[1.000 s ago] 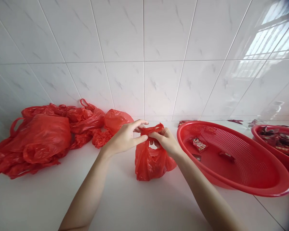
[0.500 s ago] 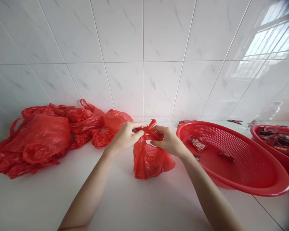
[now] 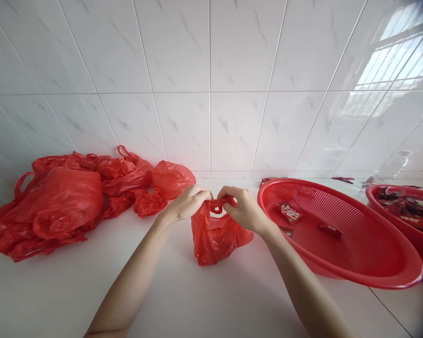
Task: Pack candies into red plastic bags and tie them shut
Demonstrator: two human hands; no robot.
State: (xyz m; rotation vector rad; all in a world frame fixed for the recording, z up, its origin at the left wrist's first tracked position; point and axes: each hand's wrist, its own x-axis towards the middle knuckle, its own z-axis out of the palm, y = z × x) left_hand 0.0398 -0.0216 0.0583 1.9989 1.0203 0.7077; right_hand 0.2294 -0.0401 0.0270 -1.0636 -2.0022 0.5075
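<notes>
Red plastic bag sits on the white table, just toward six o'clock from mid-view. Left hand pinches its top at eleven o'clock; right hand pinches it at one. Outward from it: heaped bags at ten o'clock, a basket holding packets at three, tiled wall at twelve.

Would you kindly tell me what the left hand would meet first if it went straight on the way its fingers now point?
Besides the red bag it holds, the left hand would probably meet the right hand first, close by on the same bag, though depth is unclear.
</notes>
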